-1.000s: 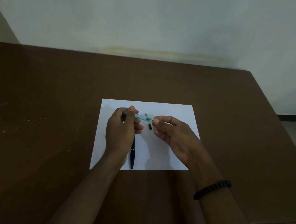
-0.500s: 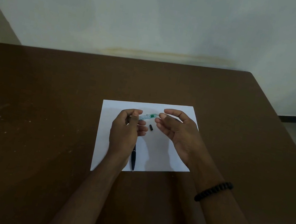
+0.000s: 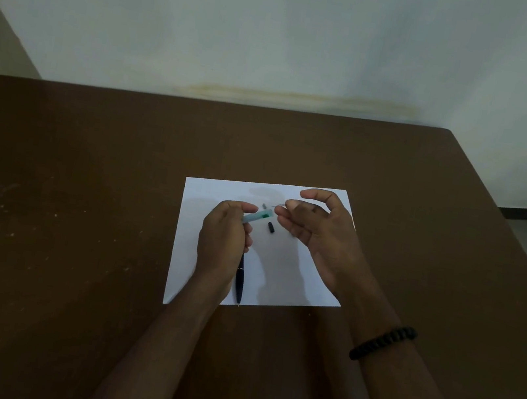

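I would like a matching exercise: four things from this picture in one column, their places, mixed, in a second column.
1. green pen barrel
2. black pen
3. small black piece
4. thin wire-like part

a. pinched by the right hand
b. on the paper, partly hidden by the left hand
c. gripped by the left hand
d. loose on the paper, between the hands

Pairs: 1-c, 2-b, 3-d, 4-a

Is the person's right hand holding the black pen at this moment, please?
No, the black pen lies flat on the white paper, apart from the right hand.
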